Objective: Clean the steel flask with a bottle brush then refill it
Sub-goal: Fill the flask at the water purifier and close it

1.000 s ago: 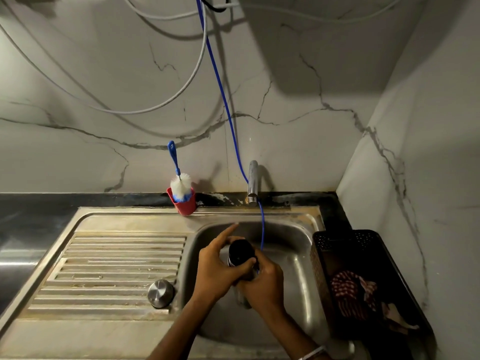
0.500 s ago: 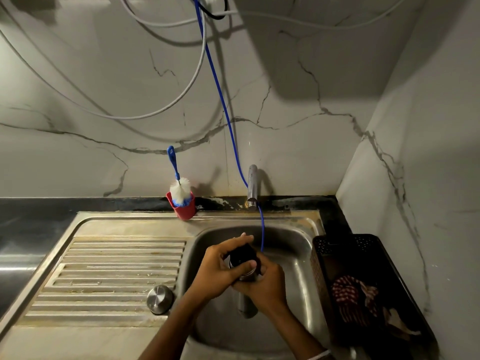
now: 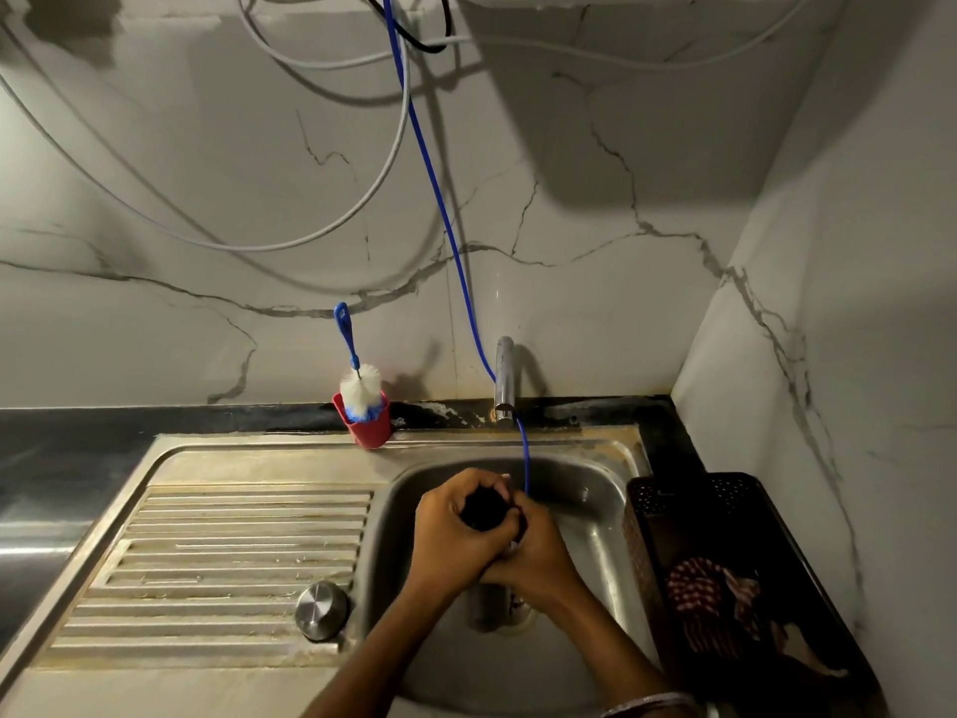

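1. Over the sink basin [image 3: 595, 505], you hold the steel flask [image 3: 489, 598] upright between both hands; only its lower body shows below your wrists, near the drain.
2. Your left hand [image 3: 455, 531] wraps the dark top of the flask [image 3: 484, 510], fingers curled tightly round it from the left.
3. Your right hand [image 3: 538, 557] grips the flask just beneath, fingers closed about the neck and touching the left hand; a bangle [image 3: 647, 704] circles that wrist.
4. A blue tube [image 3: 445, 225] hangs from above, passes beside the tap [image 3: 503, 375], and ends just beside your right hand's knuckles; you cannot tell whether it touches the flask.
5. The bottle brush [image 3: 357, 386] stands bristles-down in a red cup [image 3: 370, 430] on the back rim of the sink, well apart from your hands.
6. A round steel cap [image 3: 321, 609] lies on the ribbed drainboard [image 3: 233, 551], near the basin's left edge.
7. A dark basket [image 3: 642, 526] sits to the right of the basin, holding a red-and-white checked cloth [image 3: 699, 598].
8. Grey cables [image 3: 331, 233] loop across the marble-patterned wall [image 3: 595, 313].
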